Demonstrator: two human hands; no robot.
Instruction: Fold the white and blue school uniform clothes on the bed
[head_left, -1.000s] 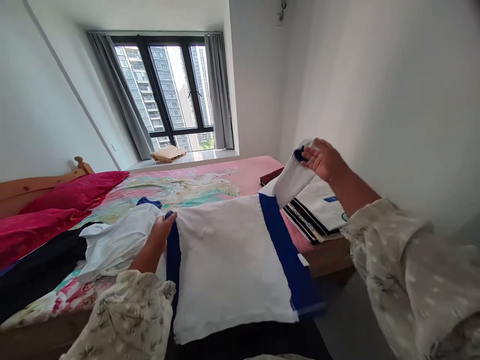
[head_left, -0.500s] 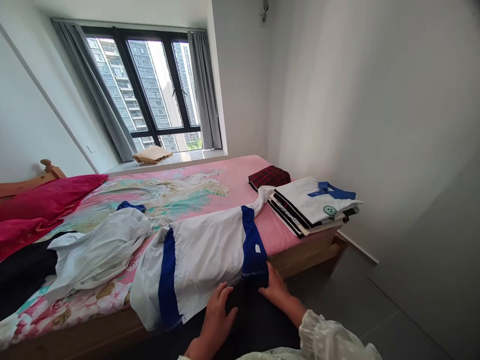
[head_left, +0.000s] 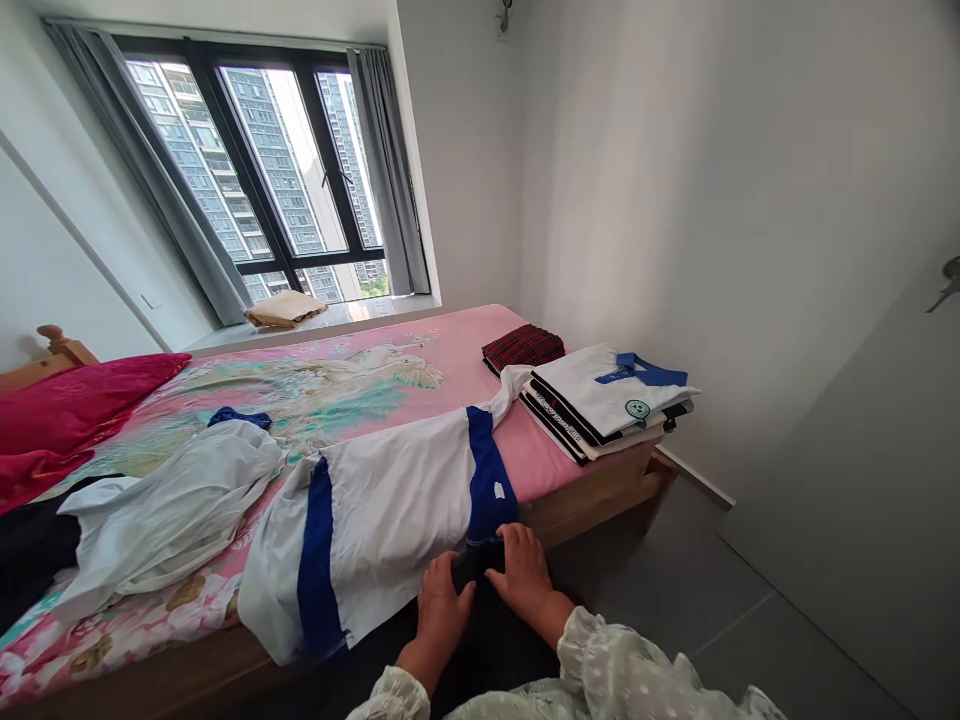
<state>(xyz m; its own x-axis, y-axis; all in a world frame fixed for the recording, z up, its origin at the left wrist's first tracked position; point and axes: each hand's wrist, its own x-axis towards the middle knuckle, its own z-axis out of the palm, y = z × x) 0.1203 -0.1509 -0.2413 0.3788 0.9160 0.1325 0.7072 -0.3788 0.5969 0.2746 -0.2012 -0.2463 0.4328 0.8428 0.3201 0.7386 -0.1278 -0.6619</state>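
A white garment with dark blue bands (head_left: 405,490) lies spread along the near side of the bed, one end hanging over the edge. My left hand (head_left: 442,605) is at its near edge, fingers bent over the white cloth and thumb held apart. Close beside it, my right hand (head_left: 523,572) has its fingertips at the lower edge of the blue band with the small white label. Its thumb also stands apart from the fingers. Dark cloth (head_left: 480,600) shows between the hands; whether they touch it is unclear.
A folded stack topped by a white polo shirt (head_left: 600,390) sits at the bed's right corner, beside a folded red plaid cloth (head_left: 523,347). Left lie a crumpled white garment (head_left: 180,500), black cloth (head_left: 34,545) and a red pillow (head_left: 97,400). The bed's wooden edge (head_left: 592,500) runs in front.
My hands have come closer together and forward to the garment's near edge, their fingers more bent. The view has shifted slightly to the right. The garment appears unmoved.
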